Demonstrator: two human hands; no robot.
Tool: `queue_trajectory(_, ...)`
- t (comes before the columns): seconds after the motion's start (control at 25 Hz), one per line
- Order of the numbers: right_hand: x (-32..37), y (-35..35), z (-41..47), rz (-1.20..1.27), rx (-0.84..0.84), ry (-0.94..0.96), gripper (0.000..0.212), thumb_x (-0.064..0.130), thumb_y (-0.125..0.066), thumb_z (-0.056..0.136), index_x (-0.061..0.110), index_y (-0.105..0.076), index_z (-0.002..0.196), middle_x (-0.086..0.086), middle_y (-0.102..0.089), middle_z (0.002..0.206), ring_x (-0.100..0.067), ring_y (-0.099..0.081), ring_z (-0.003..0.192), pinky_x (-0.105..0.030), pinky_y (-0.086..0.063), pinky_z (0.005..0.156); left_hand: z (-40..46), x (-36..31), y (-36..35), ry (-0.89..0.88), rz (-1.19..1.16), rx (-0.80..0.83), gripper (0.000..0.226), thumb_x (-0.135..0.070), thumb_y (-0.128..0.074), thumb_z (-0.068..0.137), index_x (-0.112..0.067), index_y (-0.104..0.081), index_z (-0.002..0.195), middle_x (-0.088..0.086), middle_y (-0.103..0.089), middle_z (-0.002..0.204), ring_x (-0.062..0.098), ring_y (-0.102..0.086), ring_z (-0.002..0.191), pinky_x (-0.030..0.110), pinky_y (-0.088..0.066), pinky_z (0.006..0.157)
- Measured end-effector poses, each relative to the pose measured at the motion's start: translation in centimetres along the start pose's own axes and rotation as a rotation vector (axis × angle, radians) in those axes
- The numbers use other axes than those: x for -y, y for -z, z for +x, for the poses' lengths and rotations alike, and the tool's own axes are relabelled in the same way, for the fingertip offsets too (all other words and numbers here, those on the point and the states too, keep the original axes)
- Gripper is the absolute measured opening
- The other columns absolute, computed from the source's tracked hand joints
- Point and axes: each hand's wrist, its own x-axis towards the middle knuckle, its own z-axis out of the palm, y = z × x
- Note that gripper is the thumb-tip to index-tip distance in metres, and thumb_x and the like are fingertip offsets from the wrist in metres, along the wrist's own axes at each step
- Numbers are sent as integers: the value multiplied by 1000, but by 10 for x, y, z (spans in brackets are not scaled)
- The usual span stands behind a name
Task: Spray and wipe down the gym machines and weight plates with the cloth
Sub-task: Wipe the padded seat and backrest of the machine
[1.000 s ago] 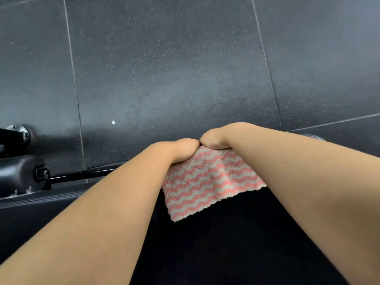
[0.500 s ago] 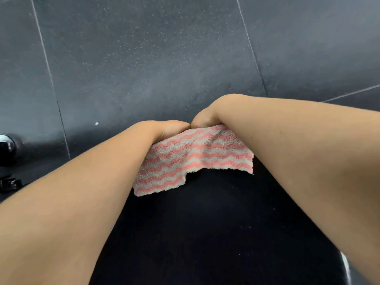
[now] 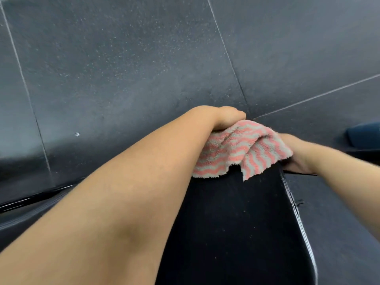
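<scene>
Mid-wipe: left hand (image 3: 227, 118) and right hand (image 3: 296, 153) both grip the striped cloth (image 3: 242, 149) over the black pad's (image 3: 236, 223) far edge at frame centre; other machines and plates unseen, presumably pending.

Striped cloth (image 3: 242, 149) on black pad (image 3: 236, 233)

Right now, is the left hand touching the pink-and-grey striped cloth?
Touching. Head view: left hand presses on the pink-and-grey striped cloth's far edge, no gap.
</scene>
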Motion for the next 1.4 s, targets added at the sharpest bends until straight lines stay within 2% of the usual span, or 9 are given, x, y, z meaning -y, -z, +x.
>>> queue_trajectory(0.12,2,-8,-8,125,-55,8,27,23,-42,98,14,-56,76,0,-60,61,-14,-50,63,-21,-42,51,-8,10,0,34,-154,47,41,-44,-26,99,-21,-54,117,2,-49,129,21,-47,104,34,-32,89)
queue_trajectory(0.28,37,-18,-5,-274,-113,113,29,22,-42,99,13,-58,76,9,-64,58,-19,-51,72,-24,-39,60,-21,35,-6,48,-208,10,58,-64,-24,93,-31,-49,134,-4,-42,143,21,-44,122,38,-30,101)
queue_trajectory(0.44,53,-50,-16,-842,-227,394,42,45,-31,98,28,-57,125,1,-60,122,-25,-53,113,-33,-41,88,-42,72,-16,58,-142,-129,62,-71,-17,90,-39,-48,133,-9,-43,143,19,-41,129,42,-28,109)
queue_trajectory(0.6,39,-88,-21,-1303,-430,629,53,44,-13,97,27,-36,143,-4,-39,147,-30,-37,131,-47,-22,108,-64,91,-34,131,264,-412,53,-46,-10,100,-22,-49,127,1,-58,123,25,-53,110,34,-37,82)
queue_trajectory(0.68,17,-106,-24,-1301,-477,718,66,46,-6,91,20,-28,148,-10,-28,153,-33,-26,139,-51,-8,112,-74,96,-51,136,470,-609,54,-42,-9,100,-16,-46,129,7,-61,118,29,-55,106,38,-36,86)
queue_trajectory(0.76,-7,-114,-28,-1213,-524,843,66,43,-19,88,11,-41,141,-17,-38,147,-40,-33,136,-51,-12,111,-82,101,-75,132,591,-714,66,-44,-4,94,-10,-35,142,13,-53,133,30,-49,121,41,-22,106)
queue_trajectory(0.88,-43,-104,-32,-1234,-567,961,61,40,-31,89,6,-44,138,-19,-39,146,-40,-34,135,-50,-17,109,-85,97,-121,93,574,-917,70,-43,-13,93,5,-26,141,28,-36,144,39,-32,136,46,-9,112)
queue_trajectory(1.24,-133,-50,-68,-1197,-535,808,64,33,-33,87,-7,-39,136,-25,-34,146,-40,-33,135,-49,-24,107,-69,31,-203,-3,554,-913,73,-49,-21,88,1,-19,140,25,-19,146,32,-20,138,46,-6,114)
queue_trajectory(1.4,-159,-33,-87,-1140,-452,676,68,29,-34,75,-4,-44,134,-20,-46,140,-35,-49,126,-43,-25,105,-67,3,-220,-109,524,-814,74,-49,-25,87,1,-24,141,22,-18,148,31,-18,139,45,-5,115)
